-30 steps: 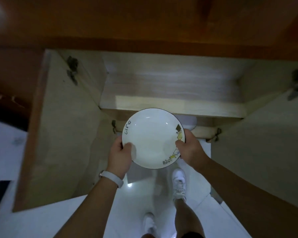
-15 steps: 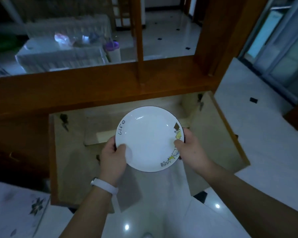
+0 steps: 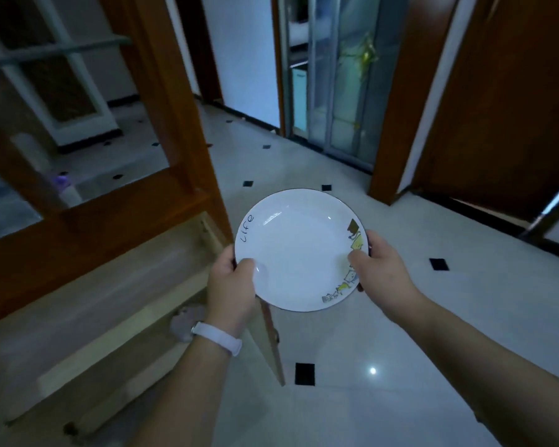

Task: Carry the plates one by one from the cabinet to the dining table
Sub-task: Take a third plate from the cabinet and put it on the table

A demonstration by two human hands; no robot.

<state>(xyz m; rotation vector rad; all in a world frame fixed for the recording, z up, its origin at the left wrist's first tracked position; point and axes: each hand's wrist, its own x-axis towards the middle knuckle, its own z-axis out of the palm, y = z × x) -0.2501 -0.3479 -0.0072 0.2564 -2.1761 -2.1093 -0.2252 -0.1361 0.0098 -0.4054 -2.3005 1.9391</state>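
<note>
A white plate (image 3: 299, 248) with a thin dark rim, the word "life" and small cartoon figures is held level in front of me over the floor. My left hand (image 3: 231, 285) grips its left edge, thumb on top, with a white band on the wrist. My right hand (image 3: 380, 269) grips the right edge, thumb on the printed figures. The open wooden cabinet (image 3: 117, 304) lies low at the left, its pale inside showing; whether more plates are inside is hidden. The dining table is not in view.
An open cabinet door (image 3: 270, 337) juts out edge-on just below the plate. White tiled floor (image 3: 352, 350) with black insets spreads ahead and right. A glass sliding door (image 3: 333, 75) is ahead, a brown wooden door (image 3: 504, 101) at right, and a wooden partition post (image 3: 175, 101) left.
The view has swung up and to the right, away from the cabinet's inside toward the room. Both hands keep the same hold on the plate.
</note>
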